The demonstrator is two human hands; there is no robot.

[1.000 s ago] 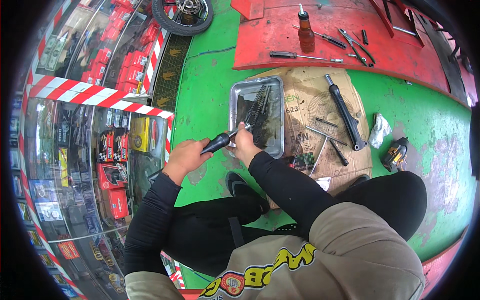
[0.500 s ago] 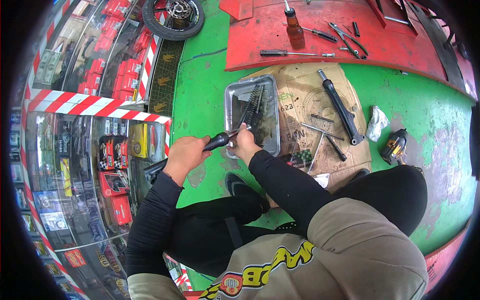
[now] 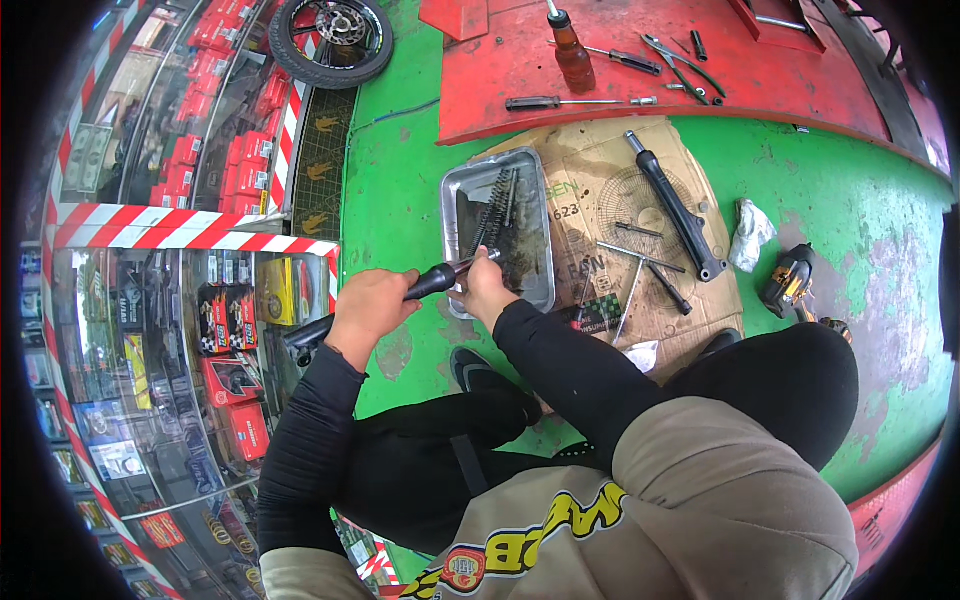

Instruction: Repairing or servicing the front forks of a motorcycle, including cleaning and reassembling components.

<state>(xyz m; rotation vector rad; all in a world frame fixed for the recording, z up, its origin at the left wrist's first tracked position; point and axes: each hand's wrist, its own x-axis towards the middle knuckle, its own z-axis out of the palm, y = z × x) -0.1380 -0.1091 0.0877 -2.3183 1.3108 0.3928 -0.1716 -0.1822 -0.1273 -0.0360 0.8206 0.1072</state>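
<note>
A black motorcycle fork leg (image 3: 436,281) slants across in front of me, its lower end to the left. My left hand (image 3: 370,308) is closed around its black outer tube. At the other end, my right hand (image 3: 484,287) grips the shiny inner tube, close to its tip. That tip is over the near part of a metal tray (image 3: 447,215), where dark fluid and long coil springs (image 3: 490,215) lie. A second fork leg (image 3: 672,205) rests on the flattened cardboard (image 3: 590,150) to the right.
On the cardboard are a T-handle wrench (image 3: 632,290) and a white rag (image 3: 641,355). Another rag (image 3: 750,236) and a cordless driver (image 3: 788,280) lie right. A red bench (image 3: 480,60) holds a bottle (image 3: 572,58), screwdrivers and pliers (image 3: 684,72). Left stand a glass display case (image 3: 180,228) and a wheel (image 3: 335,40).
The view has shifted slightly, so the surroundings sit a little differently in it. Both hands keep their hold on the fork leg, with hardly any movement.
</note>
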